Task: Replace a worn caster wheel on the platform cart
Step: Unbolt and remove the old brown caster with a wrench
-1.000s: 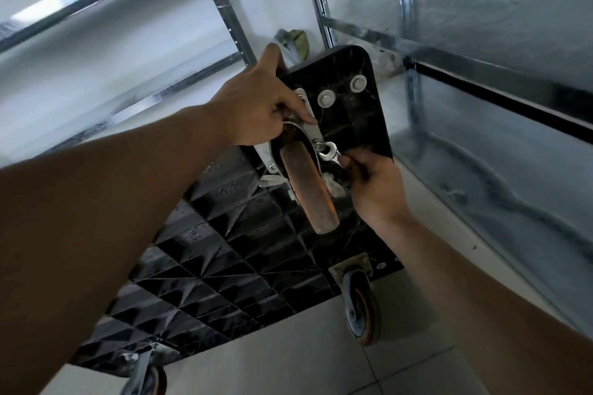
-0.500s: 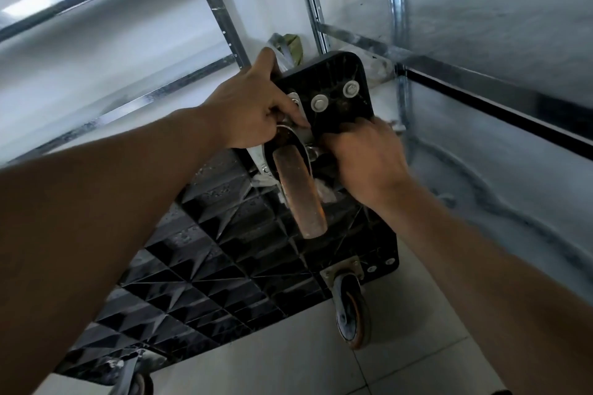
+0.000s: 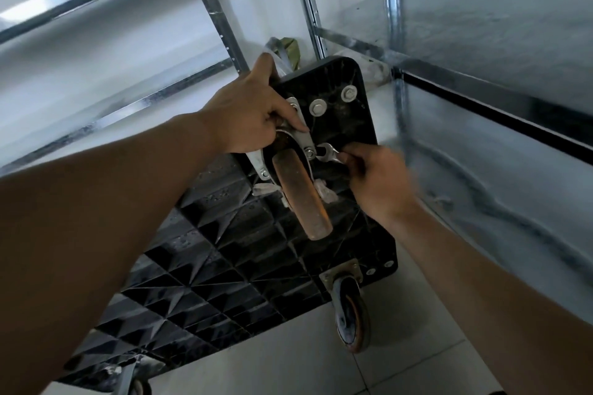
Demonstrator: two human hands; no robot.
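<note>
The black platform cart [image 3: 224,266] stands tipped up, its ribbed underside facing me. A worn orange-brown caster wheel [image 3: 301,192] sits in a metal bracket near the cart's upper corner. My left hand [image 3: 247,119] grips the bracket's mounting plate [image 3: 300,125] and the cart's edge, thumb up along the edge. My right hand [image 3: 375,179] holds a small open-end wrench [image 3: 330,152], whose jaw sits at a bolt [image 3: 309,152] on the plate's right side. Two washered bolts [image 3: 333,101] show on the cart above the plate.
A second caster [image 3: 351,314] hangs at the cart's lower right corner, and part of a third [image 3: 138,385] shows at the bottom left. Metal shelving uprights [image 3: 221,19] and a shelf edge [image 3: 481,96] stand behind and to the right. A pale tiled floor [image 3: 305,362] lies below.
My right hand swung up over the plate half a second ago and has come back down to the right, with the wrench jaw again at the bolt. The left hand keeps its hold.
</note>
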